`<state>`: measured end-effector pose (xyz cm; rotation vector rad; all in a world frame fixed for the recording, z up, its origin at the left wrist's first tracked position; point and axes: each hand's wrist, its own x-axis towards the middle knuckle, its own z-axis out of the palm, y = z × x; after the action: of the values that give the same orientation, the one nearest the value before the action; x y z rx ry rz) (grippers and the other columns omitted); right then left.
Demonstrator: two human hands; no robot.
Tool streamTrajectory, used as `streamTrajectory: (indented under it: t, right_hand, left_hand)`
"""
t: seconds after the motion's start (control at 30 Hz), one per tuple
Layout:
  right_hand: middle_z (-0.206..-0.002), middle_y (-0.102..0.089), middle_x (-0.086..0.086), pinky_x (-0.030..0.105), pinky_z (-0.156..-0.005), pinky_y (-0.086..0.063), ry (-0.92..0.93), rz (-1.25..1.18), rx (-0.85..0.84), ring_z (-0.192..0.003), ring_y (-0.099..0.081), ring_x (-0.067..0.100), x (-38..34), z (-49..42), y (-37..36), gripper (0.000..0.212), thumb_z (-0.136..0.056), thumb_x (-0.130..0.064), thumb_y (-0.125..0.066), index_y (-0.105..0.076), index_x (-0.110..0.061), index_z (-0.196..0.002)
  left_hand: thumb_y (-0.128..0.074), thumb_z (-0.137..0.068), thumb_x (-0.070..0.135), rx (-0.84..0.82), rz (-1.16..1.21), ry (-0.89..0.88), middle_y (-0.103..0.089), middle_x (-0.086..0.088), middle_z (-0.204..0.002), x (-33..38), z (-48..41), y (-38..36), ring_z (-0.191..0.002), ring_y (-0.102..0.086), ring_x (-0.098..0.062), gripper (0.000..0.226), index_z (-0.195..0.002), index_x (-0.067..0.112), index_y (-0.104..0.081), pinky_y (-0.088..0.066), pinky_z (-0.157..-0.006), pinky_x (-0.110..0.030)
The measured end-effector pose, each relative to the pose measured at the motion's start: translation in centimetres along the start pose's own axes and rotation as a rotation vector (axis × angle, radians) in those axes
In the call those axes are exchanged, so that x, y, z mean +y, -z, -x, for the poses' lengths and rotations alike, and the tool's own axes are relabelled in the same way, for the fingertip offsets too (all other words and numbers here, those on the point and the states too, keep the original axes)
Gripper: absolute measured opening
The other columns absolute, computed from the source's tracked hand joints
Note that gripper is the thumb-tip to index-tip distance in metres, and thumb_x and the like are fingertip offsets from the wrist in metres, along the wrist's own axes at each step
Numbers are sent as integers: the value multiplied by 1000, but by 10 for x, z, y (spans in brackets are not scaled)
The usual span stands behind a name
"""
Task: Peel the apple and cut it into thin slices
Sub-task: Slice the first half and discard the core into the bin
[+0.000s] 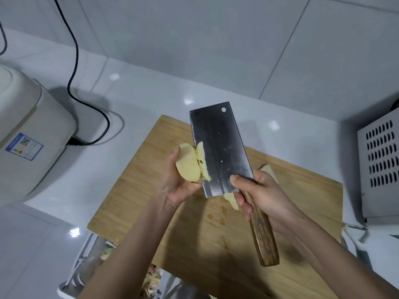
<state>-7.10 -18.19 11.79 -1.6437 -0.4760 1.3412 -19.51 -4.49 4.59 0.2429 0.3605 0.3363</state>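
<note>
- The left grip (175,187) holds a peeled apple (187,167) half above the board (149,169), cut face and core showing.
- The right grip (264,196) is curled round the wooden handle of the cleaver (220,147), one finger pressed on the blade.
- The blade's edge sits in the apple by the core.
- Two pale apple pieces (232,202) lie on the board, partly hidden by the right grip.
- The board lies on a white desk (151,100), between a cream cooker (28,130) with a black cable (75,61) and a vented metal box (380,160).
- Beyond the board's near edge lie what may be peels (151,279), blurred.
</note>
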Motion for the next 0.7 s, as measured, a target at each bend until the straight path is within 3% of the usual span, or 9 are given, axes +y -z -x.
streamTrajectory:
  t: [0.1, 0.23, 0.3, 0.4, 0.5, 0.57, 0.7]
  right_hand:
    - [-48, -48, 6, 22, -38, -36, -61, 39, -3, -34, -38, 15, -9, 2, 5, 28, -91, -15, -56, -49, -10, -65]
    - [-51, -51, 7, 25, -38, -37, -62, 137, 72, -36, -40, 16, -29, 8, 24, 18, -91, -13, -56, -52, -8, -74]
    - [-51, -53, 8, 27, -39, -39, 27, 204, 143, -38, -42, 19, -34, 11, 30, 16, -91, -13, -55, -53, -9, -76]
    - [-47, -55, 1, 27, -39, -43, 191, 367, 164, -36, -48, 16, -30, 18, 16, 18, -94, -18, -53, -53, -16, -75]
    - [-51, -53, -3, 24, -41, -38, 406, 718, 194, -41, -48, 11, -10, 17, -5, 17, -93, -23, -51, -55, -24, -77]
    - [-53, -54, 1, 28, -43, -35, 543, 968, 235, -45, -50, 19, 3, 10, -12, 17, -92, -20, -52, -58, -12, -78]
    - [-47, -51, -1, 22, -33, -26, 723, 1112, 266, -33, -47, 19, 18, 6, -21, 13, -82, -7, -65, -56, -9, -73]
  left_hand:
    - [-88, -47, 31, 80, 12, 38, -61, -18, -118, -1, 3, -4, -107, -60, -35, 72, -110, 6, -64, -40, -97, -55]
    - [-91, -41, 26, 230, 113, 33, -61, -27, -114, 12, 16, 5, -101, -62, -42, 68, -99, -4, -69, -52, -80, -61]
    - [-91, -43, 26, 311, 146, -19, -59, -30, -118, 16, 20, 15, -106, -60, -44, 80, -110, -6, -61, -51, -78, -64]
    - [-97, -39, 23, 266, 159, -112, -55, -25, -131, 10, 16, 19, -120, -52, -43, 109, -135, 7, -46, -42, -86, -71]
    - [-98, -34, 32, 250, 53, -174, -51, -18, -138, 2, 7, 15, -124, -49, -39, 124, -143, 17, -40, -42, -91, -66]
    - [-97, -33, 36, 243, -18, -198, -51, -14, -138, -2, 2, 16, -127, -48, -33, 127, -143, 15, -38, -42, -96, -60]
    - [-97, -34, 37, 156, -69, -217, -59, -7, -126, -10, -2, 24, -129, -44, -27, 102, -125, 17, -54, -37, -105, -46]
